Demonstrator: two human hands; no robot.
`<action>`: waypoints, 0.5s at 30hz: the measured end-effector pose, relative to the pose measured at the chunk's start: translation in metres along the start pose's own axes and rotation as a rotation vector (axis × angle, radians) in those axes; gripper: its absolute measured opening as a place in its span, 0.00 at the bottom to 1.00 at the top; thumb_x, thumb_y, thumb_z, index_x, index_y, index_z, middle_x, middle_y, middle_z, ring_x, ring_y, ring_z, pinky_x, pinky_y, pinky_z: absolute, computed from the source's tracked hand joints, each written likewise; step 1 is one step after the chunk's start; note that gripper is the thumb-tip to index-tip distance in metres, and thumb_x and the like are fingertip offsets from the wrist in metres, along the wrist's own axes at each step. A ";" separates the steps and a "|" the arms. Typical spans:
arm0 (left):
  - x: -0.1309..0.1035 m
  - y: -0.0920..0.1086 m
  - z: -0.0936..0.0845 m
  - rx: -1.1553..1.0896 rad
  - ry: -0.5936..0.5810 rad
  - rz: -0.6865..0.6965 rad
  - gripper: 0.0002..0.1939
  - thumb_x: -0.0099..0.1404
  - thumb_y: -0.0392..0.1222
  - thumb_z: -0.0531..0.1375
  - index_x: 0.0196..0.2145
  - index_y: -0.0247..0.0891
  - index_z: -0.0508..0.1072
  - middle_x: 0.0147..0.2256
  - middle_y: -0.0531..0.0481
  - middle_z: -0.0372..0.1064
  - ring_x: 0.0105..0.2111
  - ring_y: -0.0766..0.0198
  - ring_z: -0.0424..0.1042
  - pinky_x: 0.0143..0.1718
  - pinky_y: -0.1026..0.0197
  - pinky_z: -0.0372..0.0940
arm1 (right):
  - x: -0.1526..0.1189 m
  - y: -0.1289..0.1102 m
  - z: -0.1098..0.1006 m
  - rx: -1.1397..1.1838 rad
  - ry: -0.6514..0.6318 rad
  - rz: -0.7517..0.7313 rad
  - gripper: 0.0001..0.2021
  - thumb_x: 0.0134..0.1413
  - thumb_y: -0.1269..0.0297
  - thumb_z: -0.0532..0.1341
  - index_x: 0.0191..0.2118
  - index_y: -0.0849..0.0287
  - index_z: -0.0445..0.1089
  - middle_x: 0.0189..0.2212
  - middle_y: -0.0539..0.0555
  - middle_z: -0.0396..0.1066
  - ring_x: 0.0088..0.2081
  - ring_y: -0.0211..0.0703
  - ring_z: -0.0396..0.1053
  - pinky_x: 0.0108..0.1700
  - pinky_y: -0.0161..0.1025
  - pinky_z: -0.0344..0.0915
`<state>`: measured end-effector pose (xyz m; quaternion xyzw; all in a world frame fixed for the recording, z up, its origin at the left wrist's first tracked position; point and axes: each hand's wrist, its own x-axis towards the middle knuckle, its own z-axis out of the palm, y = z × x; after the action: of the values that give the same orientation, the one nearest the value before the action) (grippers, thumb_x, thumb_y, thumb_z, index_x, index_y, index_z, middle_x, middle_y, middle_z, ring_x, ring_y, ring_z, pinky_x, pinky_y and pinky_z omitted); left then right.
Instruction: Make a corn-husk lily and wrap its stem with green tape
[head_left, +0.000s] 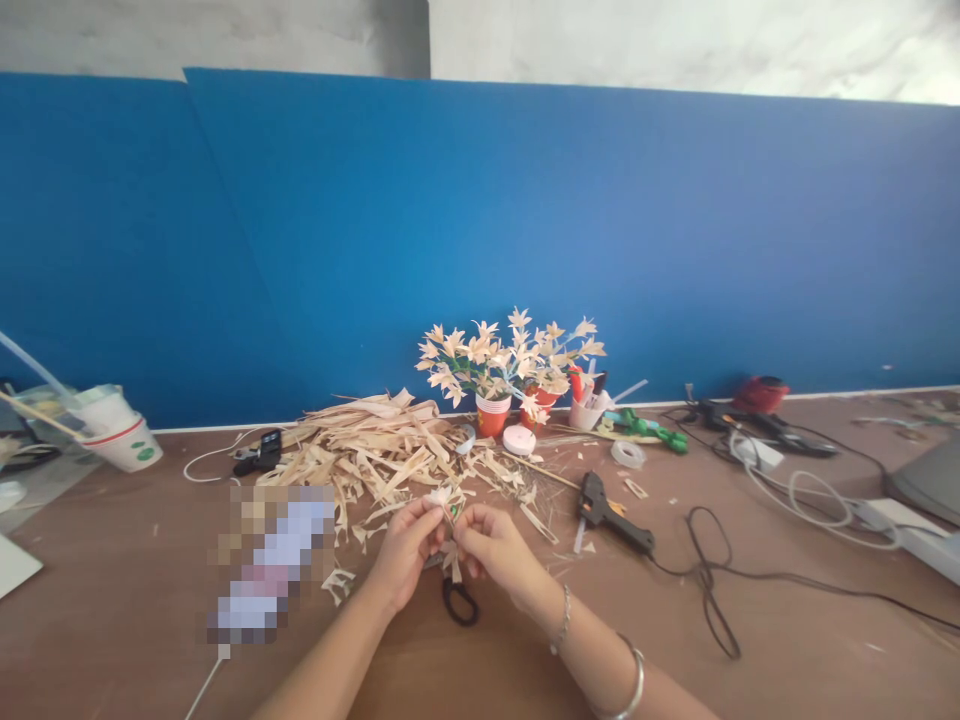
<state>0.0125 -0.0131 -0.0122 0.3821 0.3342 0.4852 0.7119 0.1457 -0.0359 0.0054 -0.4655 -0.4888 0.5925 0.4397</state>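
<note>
My left hand [409,548] is closed, pinching a small pale husk flower [438,496] by its base. Close beside it, my right hand [496,550] is closed too, thumb against fingers; what it pinches is too small to make out. A bit of green shows between the two hands. Just below them is another pale husk piece [450,560] with pointed petals. Under the hands lies a pair of scissors [459,603], its black handle loop showing and its blades mostly hidden.
Behind the hands spreads a heap of dried husk strips [375,440]. Husk flowers [487,345] stand in red paper cups [492,415]. A black glue gun [611,515] with trailing cord, a tape roll [628,455] and a pink-white round roll [519,439] lie rightward. A white cup [127,445] leans at left.
</note>
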 end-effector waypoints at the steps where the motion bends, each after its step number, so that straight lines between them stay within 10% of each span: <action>1: 0.000 0.000 0.000 0.003 -0.003 0.002 0.06 0.55 0.39 0.61 0.26 0.34 0.69 0.19 0.56 0.61 0.20 0.73 0.59 0.23 0.70 0.55 | 0.000 0.000 0.001 -0.001 0.003 0.003 0.14 0.43 0.54 0.59 0.23 0.60 0.59 0.12 0.43 0.60 0.12 0.28 0.54 0.14 0.27 0.47; 15: -0.001 -0.004 0.000 0.033 -0.023 0.067 0.08 0.57 0.40 0.59 0.23 0.36 0.66 0.18 0.57 0.60 0.19 0.72 0.58 0.22 0.68 0.55 | -0.001 0.004 0.006 0.120 0.001 0.039 0.11 0.44 0.58 0.60 0.24 0.61 0.61 0.14 0.45 0.63 0.13 0.29 0.58 0.16 0.28 0.52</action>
<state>0.0139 -0.0150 -0.0159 0.4103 0.3212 0.4987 0.6927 0.1393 -0.0383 0.0016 -0.4480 -0.4429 0.6289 0.4556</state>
